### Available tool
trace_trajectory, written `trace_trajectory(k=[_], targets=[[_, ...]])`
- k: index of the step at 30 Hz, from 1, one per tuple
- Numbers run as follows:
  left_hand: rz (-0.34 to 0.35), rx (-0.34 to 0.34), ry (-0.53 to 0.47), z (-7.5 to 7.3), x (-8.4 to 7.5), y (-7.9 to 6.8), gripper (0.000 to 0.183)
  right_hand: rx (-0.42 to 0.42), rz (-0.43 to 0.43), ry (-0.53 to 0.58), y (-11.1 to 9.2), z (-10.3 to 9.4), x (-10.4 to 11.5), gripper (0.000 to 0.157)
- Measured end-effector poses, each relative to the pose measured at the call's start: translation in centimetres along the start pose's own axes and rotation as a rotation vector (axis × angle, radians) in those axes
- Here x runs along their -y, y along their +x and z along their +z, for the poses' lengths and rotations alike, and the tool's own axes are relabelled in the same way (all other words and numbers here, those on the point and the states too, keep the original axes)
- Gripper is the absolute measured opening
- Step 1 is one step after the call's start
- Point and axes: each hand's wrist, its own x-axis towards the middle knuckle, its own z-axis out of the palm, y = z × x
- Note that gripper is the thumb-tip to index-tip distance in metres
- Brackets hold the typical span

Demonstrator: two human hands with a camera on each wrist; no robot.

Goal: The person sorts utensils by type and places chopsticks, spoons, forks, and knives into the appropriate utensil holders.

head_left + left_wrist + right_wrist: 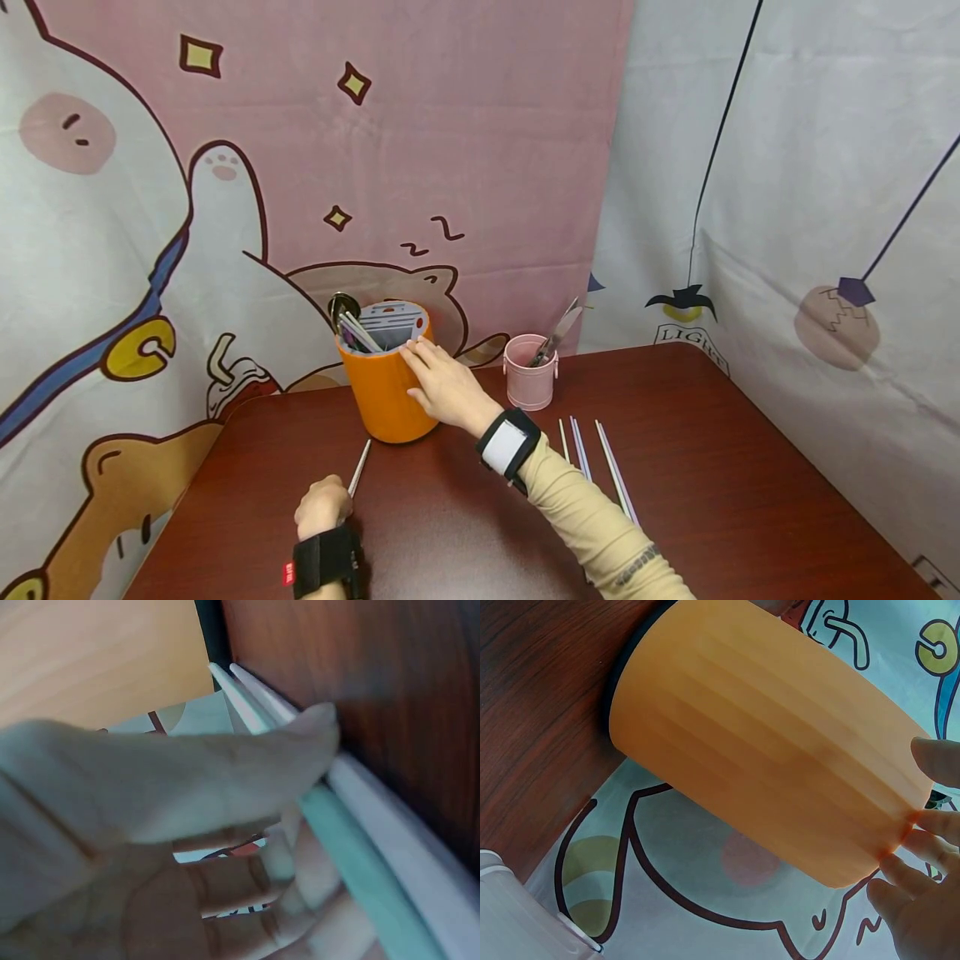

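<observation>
Low over the front left of the table, my left hand (324, 504) pinches a pair of chopsticks between thumb and fingers. In the left wrist view one chopstick (367, 870) is mint green and the other (409, 832) pale lilac; their thin ends point toward the orange utensil holder (386, 400). My right hand (450, 387) touches that holder's rim with nearly straight fingers, its thumb by the outer wall. Several light sticks, a dark round-ended utensil (343, 307) and a grey slotted piece (393, 321) stand inside the holder.
A small pink bucket (530, 385) with metal cutlery stands right of the holder. Several more chopsticks (617, 471) lie on the brown table (750, 483), partly hidden by my right sleeve. Printed cloth (487, 125) hangs behind and along the right side.
</observation>
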Motion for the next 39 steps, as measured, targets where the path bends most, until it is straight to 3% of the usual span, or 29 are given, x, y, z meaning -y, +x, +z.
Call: trace_trajectory(k=[10, 15, 25, 34, 39], targets=[[0.061, -0.048, -0.054, -1.0, 0.1, -1.1, 0.004, -0.013, -0.003, -0.006, -0.1, 0.1, 0.0, 0.063], [0.094, -0.078, -0.041, -1.9, -0.2, -1.7, 0.01, -0.005, 0.005, 0.005, -0.1, 0.1, 0.0, 0.063], [0.152, -0.146, -0.026, -3.8, -0.6, -3.2, 0.003, -0.016, 0.001, -0.007, -0.1, 0.2, 0.0, 0.064], [0.172, -0.26, -0.057, -5.0, -1.3, -4.8, 0.003, -0.058, -0.014, -0.001, -0.1, 0.4, 0.0, 0.063], [0.261, -0.344, -0.124, -5.8, -1.8, -5.6, 0.009, -0.057, -0.013, -0.003, -0.1, 0.3, 0.0, 0.062]])
